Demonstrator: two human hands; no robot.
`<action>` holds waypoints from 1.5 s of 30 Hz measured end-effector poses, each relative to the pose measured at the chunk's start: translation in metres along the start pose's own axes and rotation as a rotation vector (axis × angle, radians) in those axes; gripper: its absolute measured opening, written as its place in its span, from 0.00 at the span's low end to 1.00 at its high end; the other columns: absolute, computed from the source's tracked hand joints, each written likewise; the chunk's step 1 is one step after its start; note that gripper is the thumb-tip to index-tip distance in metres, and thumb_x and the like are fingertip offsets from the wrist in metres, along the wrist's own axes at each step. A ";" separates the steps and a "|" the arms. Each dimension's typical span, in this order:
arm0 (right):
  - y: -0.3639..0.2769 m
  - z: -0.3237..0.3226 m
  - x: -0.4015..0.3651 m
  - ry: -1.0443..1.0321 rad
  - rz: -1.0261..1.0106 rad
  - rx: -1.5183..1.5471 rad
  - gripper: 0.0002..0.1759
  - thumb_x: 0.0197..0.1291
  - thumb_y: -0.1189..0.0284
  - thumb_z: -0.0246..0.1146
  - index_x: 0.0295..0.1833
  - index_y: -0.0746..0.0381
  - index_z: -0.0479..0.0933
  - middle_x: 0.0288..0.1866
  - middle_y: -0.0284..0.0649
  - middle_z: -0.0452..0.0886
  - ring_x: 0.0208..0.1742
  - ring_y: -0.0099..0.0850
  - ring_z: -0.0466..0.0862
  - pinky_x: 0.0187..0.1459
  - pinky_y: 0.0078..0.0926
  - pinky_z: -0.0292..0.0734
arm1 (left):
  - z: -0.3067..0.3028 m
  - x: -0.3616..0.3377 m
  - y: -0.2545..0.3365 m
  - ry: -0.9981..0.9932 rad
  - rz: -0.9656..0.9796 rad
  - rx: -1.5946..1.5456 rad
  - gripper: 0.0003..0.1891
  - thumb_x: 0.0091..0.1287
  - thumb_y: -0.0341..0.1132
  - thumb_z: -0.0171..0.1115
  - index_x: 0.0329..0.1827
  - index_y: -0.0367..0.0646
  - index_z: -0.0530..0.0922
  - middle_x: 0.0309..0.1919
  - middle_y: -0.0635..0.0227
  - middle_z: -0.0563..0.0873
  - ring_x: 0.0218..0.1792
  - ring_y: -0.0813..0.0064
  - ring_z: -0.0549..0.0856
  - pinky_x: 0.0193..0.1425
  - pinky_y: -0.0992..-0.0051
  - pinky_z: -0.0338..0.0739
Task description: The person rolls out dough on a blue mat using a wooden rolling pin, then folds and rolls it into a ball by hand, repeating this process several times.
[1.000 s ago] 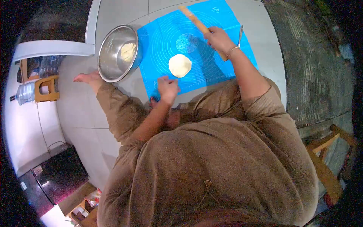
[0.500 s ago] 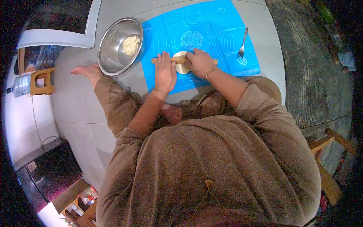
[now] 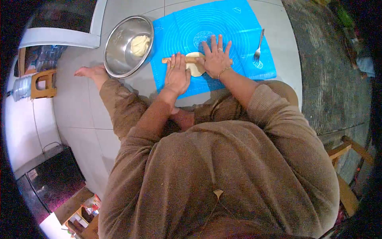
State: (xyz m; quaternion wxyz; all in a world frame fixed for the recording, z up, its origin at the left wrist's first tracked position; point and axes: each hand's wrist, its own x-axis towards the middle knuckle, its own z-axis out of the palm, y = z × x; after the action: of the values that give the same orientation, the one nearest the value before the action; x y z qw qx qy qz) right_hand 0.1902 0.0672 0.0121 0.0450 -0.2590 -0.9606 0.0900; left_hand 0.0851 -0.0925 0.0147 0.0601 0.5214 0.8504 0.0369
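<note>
A wooden rolling pin (image 3: 191,59) lies crosswise over a flat round of pale dough (image 3: 196,71) on the blue silicone mat (image 3: 175,30). My left hand (image 3: 177,75) rests flat on the pin's left part, fingers stretched out. Over its right part lies my right hand (image 3: 217,60), fingers spread wide and thumb by the dough; it covers that end of the pin. Left of the mat, a steel bowl (image 3: 116,51) holds a lump of pale dough (image 3: 140,46). On the mat's right side lies a fork (image 3: 259,47).
Light floor tiles (image 3: 79,107) surround the mat, and my bare foot (image 3: 91,73) is beside the bowl. A brown stool (image 3: 43,84) and a clear water bottle (image 3: 22,88) stand at far left. Dark, worn flooring (image 3: 322,79) runs along the right.
My right hand has opened from a curled grip to spread, flat fingers. The rolling pin has shifted slightly up relative to the dough, showing more of the dough below it.
</note>
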 end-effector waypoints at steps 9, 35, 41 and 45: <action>0.001 -0.005 0.010 -0.069 0.096 0.011 0.39 0.66 0.41 0.42 0.75 0.53 0.54 0.78 0.55 0.42 0.78 0.55 0.36 0.68 0.71 0.31 | 0.002 0.021 -0.008 0.014 0.048 -0.017 0.31 0.68 0.38 0.46 0.72 0.30 0.54 0.72 0.42 0.54 0.73 0.43 0.52 0.76 0.51 0.45; 0.025 -0.026 0.049 0.018 0.043 0.208 0.25 0.57 0.50 0.60 0.50 0.58 0.79 0.58 0.54 0.72 0.64 0.53 0.68 0.60 0.60 0.60 | -0.001 0.073 0.002 0.309 -0.052 -0.177 0.25 0.66 0.33 0.50 0.65 0.31 0.65 0.67 0.42 0.63 0.70 0.44 0.59 0.74 0.53 0.51; 0.023 -0.016 0.052 -0.308 -0.186 0.193 0.20 0.53 0.55 0.63 0.43 0.59 0.83 0.48 0.48 0.82 0.50 0.48 0.82 0.48 0.50 0.75 | -0.002 0.028 0.003 0.559 -0.120 -0.323 0.17 0.59 0.28 0.57 0.50 0.30 0.76 0.43 0.48 0.80 0.49 0.49 0.76 0.58 0.55 0.67; 0.041 0.005 0.070 -0.387 -0.272 0.351 0.19 0.52 0.56 0.63 0.43 0.58 0.83 0.41 0.46 0.84 0.38 0.47 0.85 0.38 0.47 0.79 | 0.020 0.023 0.000 0.397 -0.199 -0.253 0.18 0.56 0.34 0.62 0.46 0.31 0.78 0.41 0.49 0.81 0.47 0.51 0.78 0.55 0.57 0.70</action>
State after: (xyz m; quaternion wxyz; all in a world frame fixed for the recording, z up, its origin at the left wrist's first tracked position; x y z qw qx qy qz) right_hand 0.1494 0.1373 0.0023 -0.0835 -0.0942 -0.9469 0.2958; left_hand 0.0774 -0.0717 -0.0068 -0.0399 0.4060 0.8813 0.2386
